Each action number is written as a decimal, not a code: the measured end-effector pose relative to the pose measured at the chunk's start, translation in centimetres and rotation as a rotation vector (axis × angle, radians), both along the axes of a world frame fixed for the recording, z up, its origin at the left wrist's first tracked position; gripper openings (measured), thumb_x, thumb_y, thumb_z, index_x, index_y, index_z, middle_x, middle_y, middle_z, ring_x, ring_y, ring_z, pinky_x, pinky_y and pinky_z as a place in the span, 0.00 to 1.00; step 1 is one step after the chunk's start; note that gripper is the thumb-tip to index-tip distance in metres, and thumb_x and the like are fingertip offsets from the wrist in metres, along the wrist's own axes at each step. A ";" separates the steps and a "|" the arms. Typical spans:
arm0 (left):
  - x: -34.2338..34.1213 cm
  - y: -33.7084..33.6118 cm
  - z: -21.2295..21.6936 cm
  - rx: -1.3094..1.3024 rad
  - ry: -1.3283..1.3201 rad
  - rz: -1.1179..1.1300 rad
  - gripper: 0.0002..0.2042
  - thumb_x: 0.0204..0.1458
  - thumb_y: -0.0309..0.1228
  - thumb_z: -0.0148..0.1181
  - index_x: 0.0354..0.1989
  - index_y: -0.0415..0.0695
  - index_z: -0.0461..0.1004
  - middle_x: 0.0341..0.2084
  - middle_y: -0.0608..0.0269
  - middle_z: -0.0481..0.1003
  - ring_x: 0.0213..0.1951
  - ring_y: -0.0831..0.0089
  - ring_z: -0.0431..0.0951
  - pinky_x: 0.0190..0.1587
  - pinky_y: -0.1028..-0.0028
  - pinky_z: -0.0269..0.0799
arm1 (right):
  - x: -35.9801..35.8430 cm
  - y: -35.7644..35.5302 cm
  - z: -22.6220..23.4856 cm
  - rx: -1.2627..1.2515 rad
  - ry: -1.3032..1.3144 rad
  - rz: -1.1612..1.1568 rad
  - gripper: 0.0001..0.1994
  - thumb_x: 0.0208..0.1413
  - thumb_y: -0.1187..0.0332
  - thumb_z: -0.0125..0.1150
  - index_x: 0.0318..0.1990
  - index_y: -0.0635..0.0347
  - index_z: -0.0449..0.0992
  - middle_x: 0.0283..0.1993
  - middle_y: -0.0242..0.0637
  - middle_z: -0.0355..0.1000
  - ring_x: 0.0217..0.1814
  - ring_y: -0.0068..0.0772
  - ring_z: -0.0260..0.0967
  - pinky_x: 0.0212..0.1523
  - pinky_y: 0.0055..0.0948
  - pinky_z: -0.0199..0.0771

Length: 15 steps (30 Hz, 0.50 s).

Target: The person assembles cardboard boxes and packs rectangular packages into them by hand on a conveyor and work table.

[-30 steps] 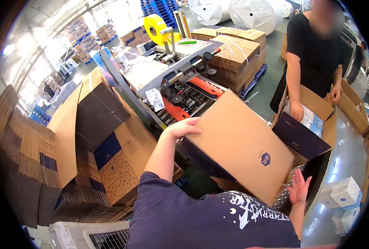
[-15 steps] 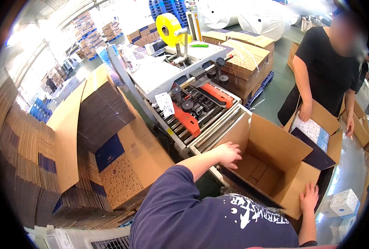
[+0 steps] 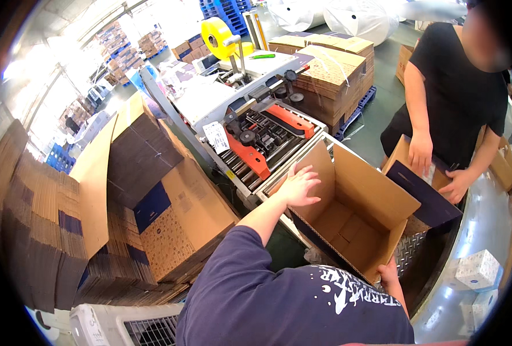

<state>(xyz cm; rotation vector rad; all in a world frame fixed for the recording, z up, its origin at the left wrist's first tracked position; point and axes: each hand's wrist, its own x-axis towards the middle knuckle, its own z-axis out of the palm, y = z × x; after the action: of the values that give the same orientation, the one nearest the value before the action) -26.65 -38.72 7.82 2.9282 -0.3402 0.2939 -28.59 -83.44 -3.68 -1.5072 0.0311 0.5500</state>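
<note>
An open brown cardboard carton with nothing inside stands in front of me, at the near end of the roller conveyor. My left hand lies with spread fingers against its left flap. My right hand grips the carton's near right edge, its fingers partly hidden by the board. The far flap stands raised, leaning outward.
Beyond the conveyor's end is a carton-taping machine with orange side guides and a yellow tape roll. Flattened cartons are stacked at left. At right, a co-worker handles another carton; a white patterned box lies on a metal surface.
The carton has shifted left toward the conveyor, with both my hands. My right hand has gone from lying on the right flap to gripping the edge. The co-worker's carton has turned.
</note>
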 end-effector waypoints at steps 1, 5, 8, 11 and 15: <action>0.4 -0.9 0.2 0.013 0.011 0.022 0.31 0.42 0.55 0.61 0.53 0.50 0.70 0.57 0.59 0.64 0.66 0.62 0.52 0.64 0.45 0.31 | -0.2 -0.3 -0.1 0.044 0.037 0.006 0.42 0.32 0.82 0.48 0.64 0.55 0.51 0.53 0.41 0.64 0.54 0.41 0.64 0.52 0.33 0.67; 2.3 -6.2 0.8 -0.017 0.241 0.134 0.45 0.37 0.62 0.59 0.63 0.49 0.57 0.64 0.58 0.53 0.68 0.62 0.43 0.64 0.42 0.28 | -1.1 -3.9 1.4 -0.371 -0.210 -0.011 0.46 0.33 0.82 0.48 0.68 0.55 0.41 0.61 0.50 0.58 0.64 0.48 0.56 0.63 0.35 0.56; 3.6 -8.1 -4.9 -0.160 0.652 0.199 0.58 0.33 0.67 0.59 0.68 0.46 0.38 0.69 0.60 0.33 0.70 0.63 0.32 0.62 0.37 0.26 | -2.4 -11.5 2.4 -0.830 -0.528 -0.067 0.50 0.37 0.81 0.56 0.69 0.54 0.33 0.70 0.51 0.40 0.72 0.51 0.37 0.69 0.37 0.41; 0.0 -16.4 -12.1 -0.362 0.706 -0.029 0.63 0.35 0.60 0.65 0.66 0.35 0.26 0.66 0.38 0.28 0.68 0.50 0.26 0.67 0.54 0.29 | -4.9 -16.9 7.6 -1.552 -0.768 0.045 0.40 0.39 0.72 0.65 0.65 0.49 0.56 0.70 0.47 0.43 0.72 0.54 0.37 0.67 0.57 0.36; 1.4 -22.0 -8.1 -0.155 1.085 -0.154 0.57 0.45 0.56 0.59 0.64 0.31 0.24 0.66 0.36 0.38 0.68 0.58 0.41 0.67 0.68 0.39 | -7.4 -20.2 9.4 -1.362 -0.366 -0.119 0.32 0.43 0.58 0.62 0.60 0.42 0.64 0.68 0.47 0.47 0.72 0.54 0.37 0.66 0.59 0.34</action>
<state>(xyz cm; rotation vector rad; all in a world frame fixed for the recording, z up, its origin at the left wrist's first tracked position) -25.27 -60.69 -0.24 2.4226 -0.3210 -1.1687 -35.99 -103.68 5.72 -2.8859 0.2480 0.0787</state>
